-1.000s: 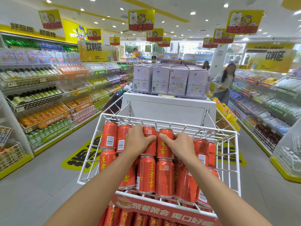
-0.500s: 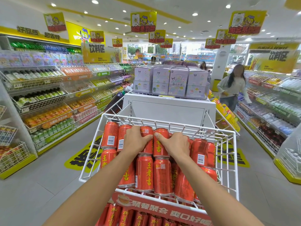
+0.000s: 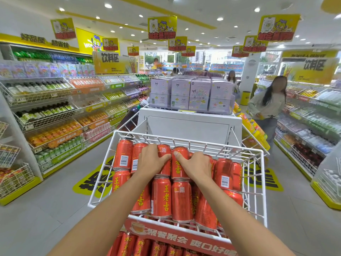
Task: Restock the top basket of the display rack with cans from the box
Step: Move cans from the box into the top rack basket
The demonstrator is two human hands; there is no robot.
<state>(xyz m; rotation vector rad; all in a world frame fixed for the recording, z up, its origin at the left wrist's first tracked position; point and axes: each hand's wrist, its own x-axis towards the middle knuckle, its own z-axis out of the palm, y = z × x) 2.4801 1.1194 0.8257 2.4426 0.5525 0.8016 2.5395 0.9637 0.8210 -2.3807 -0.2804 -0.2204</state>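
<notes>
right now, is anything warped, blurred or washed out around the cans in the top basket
Head view: the cans and top basket, with the left hand and right hand on them, are sharp and evenly lit, labels readable. Head view, edges: the wide lens bows the side shelves. Head view, far back: the windows are washed out and the ceiling lights glare.

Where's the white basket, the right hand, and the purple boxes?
white basket (image 3: 212,144), head view, on its back top rail.
right hand (image 3: 195,167), head view, on the back of the hand.
purple boxes (image 3: 200,95), head view, on one box's front face.
</notes>
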